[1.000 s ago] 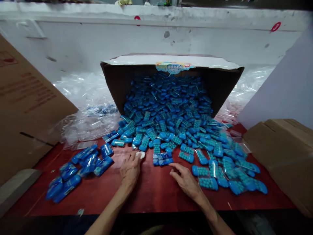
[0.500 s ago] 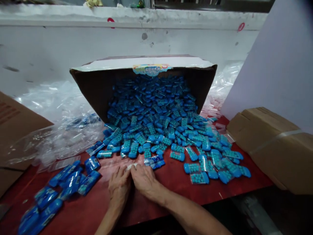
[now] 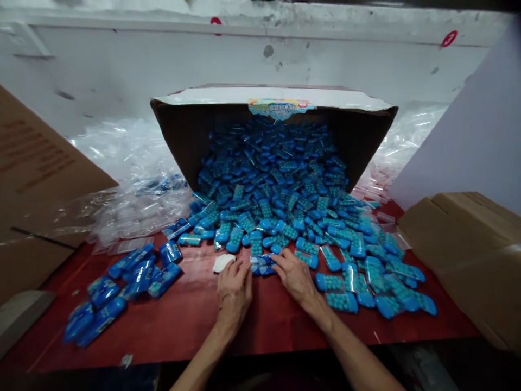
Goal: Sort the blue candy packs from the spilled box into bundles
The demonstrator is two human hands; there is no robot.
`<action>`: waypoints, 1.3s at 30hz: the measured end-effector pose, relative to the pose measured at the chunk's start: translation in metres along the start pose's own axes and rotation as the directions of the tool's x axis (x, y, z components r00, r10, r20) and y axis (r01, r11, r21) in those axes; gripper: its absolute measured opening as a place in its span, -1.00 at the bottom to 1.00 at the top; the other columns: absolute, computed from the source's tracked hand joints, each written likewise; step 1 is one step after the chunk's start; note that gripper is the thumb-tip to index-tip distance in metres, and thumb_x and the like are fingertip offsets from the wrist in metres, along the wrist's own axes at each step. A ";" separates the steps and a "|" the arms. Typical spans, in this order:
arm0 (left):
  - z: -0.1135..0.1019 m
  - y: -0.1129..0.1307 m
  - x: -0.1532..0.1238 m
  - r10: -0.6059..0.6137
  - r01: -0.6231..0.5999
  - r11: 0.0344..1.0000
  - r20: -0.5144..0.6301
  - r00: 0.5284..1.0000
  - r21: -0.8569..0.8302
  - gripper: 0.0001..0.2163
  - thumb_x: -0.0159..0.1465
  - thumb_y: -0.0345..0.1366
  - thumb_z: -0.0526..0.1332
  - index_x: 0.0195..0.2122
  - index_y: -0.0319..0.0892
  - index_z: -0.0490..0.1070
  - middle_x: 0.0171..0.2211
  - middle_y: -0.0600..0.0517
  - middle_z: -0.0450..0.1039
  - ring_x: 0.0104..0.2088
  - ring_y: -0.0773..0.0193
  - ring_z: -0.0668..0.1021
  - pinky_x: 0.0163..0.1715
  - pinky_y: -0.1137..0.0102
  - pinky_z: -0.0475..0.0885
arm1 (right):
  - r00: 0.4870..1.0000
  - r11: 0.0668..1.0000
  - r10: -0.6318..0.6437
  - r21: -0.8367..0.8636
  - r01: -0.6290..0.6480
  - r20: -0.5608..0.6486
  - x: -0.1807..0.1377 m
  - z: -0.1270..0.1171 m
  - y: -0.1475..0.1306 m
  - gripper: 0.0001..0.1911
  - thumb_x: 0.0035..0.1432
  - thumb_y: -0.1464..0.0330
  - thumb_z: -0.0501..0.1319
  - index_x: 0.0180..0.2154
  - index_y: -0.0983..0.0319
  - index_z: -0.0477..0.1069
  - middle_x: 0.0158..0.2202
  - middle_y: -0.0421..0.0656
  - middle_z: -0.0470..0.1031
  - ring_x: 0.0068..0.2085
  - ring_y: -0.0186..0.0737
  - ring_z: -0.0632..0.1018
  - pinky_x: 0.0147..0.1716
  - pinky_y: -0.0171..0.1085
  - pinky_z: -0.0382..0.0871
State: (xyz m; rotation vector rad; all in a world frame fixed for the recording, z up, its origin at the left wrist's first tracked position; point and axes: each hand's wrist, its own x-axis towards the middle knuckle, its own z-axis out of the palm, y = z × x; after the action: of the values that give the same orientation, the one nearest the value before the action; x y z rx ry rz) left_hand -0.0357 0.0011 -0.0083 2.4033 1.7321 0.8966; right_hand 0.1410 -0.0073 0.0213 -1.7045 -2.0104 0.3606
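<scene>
A small blue printed wrapper lies on the red tabletop between my hands. My right hand has its thumb and fingertips closed on the wrapper's right end. Low over the table, my left hand has its fingers forward and slightly apart, with the tips beside the wrapper's left end and a crumpled white pad. Nothing shows in the left hand. Just beyond is a heap of small clear boxes with blue caps and turquoise beads.
A cardboard box on its side spills the heap forward. Several wrapped blue packs lie left. Clear plastic bags stand behind them. Brown cartons flank the table: one left, one right. Loose bead boxes lie near my right forearm.
My hands were together at the white pad; now they are apart. The right hand has moved to the blue wrapper and taken its right end. The camera view has shifted left.
</scene>
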 end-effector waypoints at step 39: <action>-0.025 0.001 0.001 -0.154 0.157 0.939 0.035 0.987 -0.306 -0.80 0.16 -0.31 0.01 -0.27 -0.15 0.39 -0.24 -0.11 0.40 -0.18 0.14 0.42 -0.15 0.24 0.28 | 0.999 0.972 -0.050 -0.232 0.044 -0.018 0.010 0.036 0.002 -0.86 0.14 0.43 0.03 -0.39 0.23 0.36 -0.38 -0.12 0.39 -0.31 -0.19 0.33 -0.34 -0.26 0.12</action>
State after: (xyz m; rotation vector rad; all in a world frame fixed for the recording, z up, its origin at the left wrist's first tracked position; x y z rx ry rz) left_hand -0.0466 -0.0057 0.0130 2.0399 1.6113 1.0421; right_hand 0.1234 0.0069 -0.0085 -1.7835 -2.1410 0.0915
